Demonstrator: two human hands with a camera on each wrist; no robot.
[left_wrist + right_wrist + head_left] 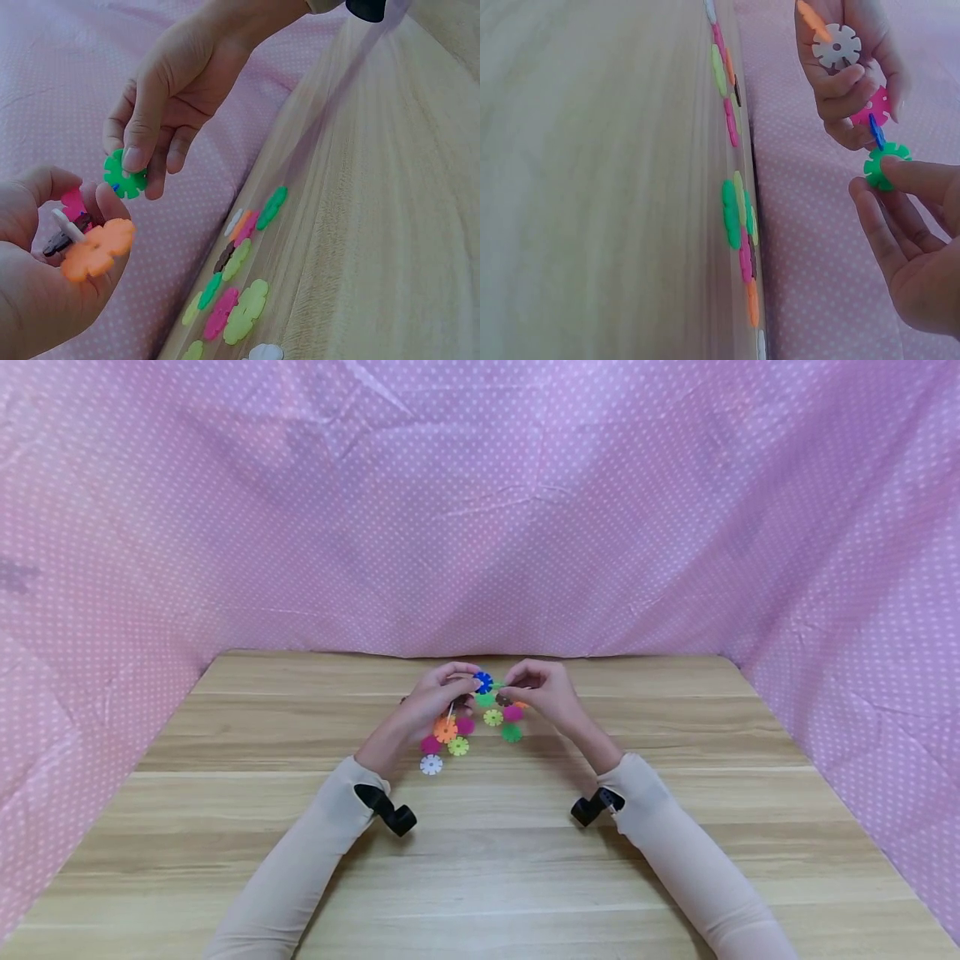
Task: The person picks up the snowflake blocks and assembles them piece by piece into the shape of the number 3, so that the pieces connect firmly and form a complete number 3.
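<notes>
Dial: a blue, notched, flat disc of seeming plastic (484,682) is serving as centre, read in the head view.
Left hand: at eight o'clock, the left hand (429,700) is gripping a cluster with curled fingers; the blue disc is standing out at its fingertips.
Cluster: an orange notched disc (97,250), a white notched disc (837,46), a dark brown notched disc (57,243) and a pink notched disc (880,106) are sitting together with the blue one, the fingers partly hiding their joints.
Right hand: at three o'clock, the right hand (546,695) is pinching a bright green notched disc (124,181) between thumb and fingers.
Meeting point: the green disc is touching the blue one, lying nearly square to it, probably so that their slots are lining up; how deep they are engaging, I cannot tell.
Hold: both hands are gripping away from this contact, apparently leaving the notched rims free.
Loose discs: between four and seven o'clock, multicoloured flat discs (512,733) are lying on the wood-grain table (480,877), presumably spread within easy reach.
Backdrop: pink, white-dotted cloth (480,510) is hanging at twelve o'clock, likely screening the surroundings.
Writing: no brand, label or lettering is showing legibly.
</notes>
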